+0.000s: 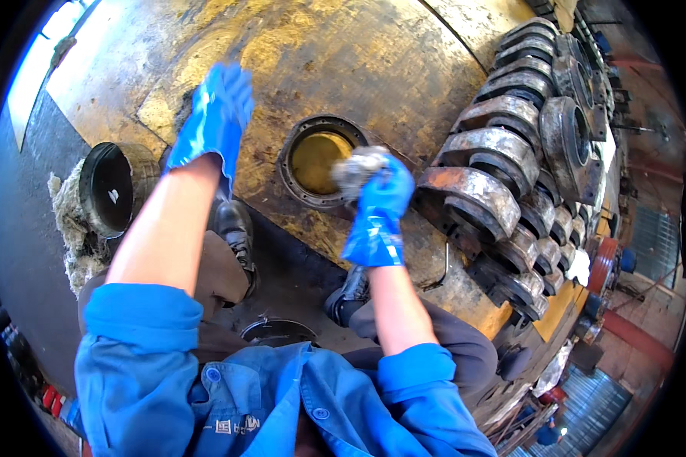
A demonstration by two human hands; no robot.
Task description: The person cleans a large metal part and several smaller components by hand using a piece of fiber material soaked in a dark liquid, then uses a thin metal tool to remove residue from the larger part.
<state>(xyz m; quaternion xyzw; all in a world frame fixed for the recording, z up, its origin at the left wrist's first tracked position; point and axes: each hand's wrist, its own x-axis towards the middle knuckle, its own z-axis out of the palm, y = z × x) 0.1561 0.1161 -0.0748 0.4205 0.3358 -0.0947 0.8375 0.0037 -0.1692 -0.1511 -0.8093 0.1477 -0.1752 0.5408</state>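
Blue-gloved, the right hand (379,199) is clenched around a grey wad of rag (356,169) at centre frame, pressing it against the right rim of the round flanged opening (315,160) in the big yellow, rust-stained casing (343,53). The wad is a lump, no clear long axis; it faces up-left into the hole. The left hand (213,114), upper left, lies flat and open on the casing, fingers pointing up, gripping nothing. Rusty ribbed castings (503,152) are stacked at right.
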